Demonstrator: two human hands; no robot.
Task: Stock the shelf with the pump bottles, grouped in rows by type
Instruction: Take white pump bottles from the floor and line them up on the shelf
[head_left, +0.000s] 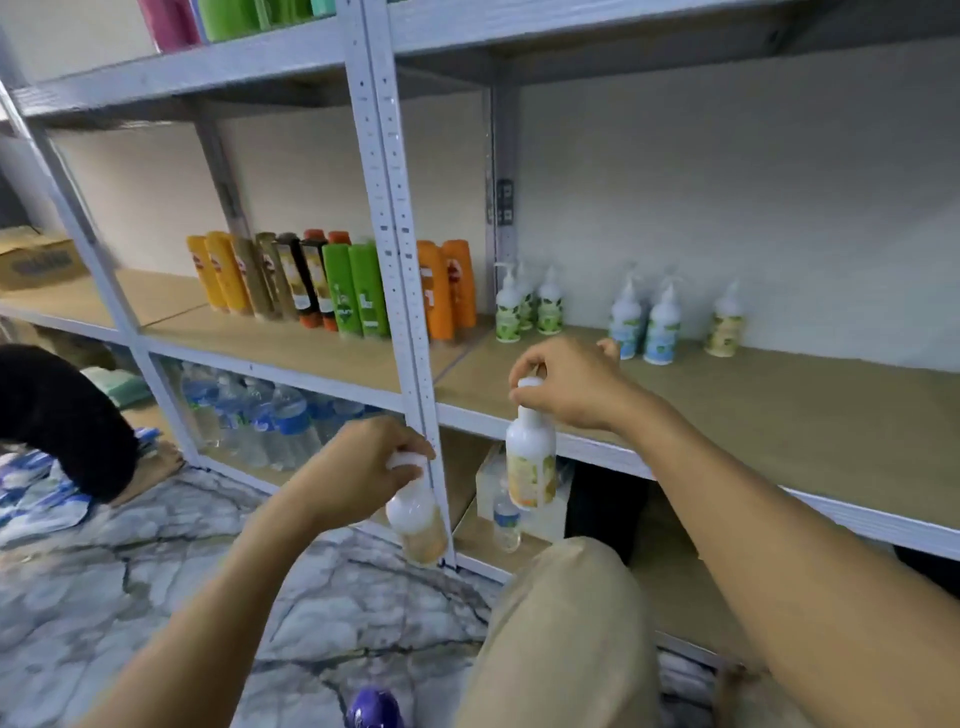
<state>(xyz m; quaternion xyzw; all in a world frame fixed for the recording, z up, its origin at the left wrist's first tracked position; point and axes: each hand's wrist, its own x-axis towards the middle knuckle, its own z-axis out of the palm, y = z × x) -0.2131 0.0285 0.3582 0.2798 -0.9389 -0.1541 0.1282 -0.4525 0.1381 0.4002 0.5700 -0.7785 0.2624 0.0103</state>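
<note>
Your right hand (566, 384) is closed around the white pump head of an orange-labelled pump bottle (531, 462), which hangs upright below your fingers, just in front of the front edge of the middle shelf (779, 415). Your left hand (374, 467) is lower and to the left, gripping the pump head of a second orange-labelled bottle (418, 519); this one hangs tilted and looks blurred, close in front of the white shelf upright (400, 260). On the shelf board beyond your right hand stand the stocked pump bottles: three green-labelled ones (527, 306) in a cluster on the left, the blue-labelled ones (647, 325) near the middle, and a single yellow-orange-labelled one (724, 325) alone to their right, apart from the blue group. Left of the upright, the same level holds a row of shampoo bottles (291, 283) in yellow, brown, green and orange. Below it, water bottles (260, 421) fill the lower shelf. A cardboard box (36, 257) sits at the far left, and your knee in beige trousers (561, 623) rises over the marble-patterned floor (156, 571).
</note>
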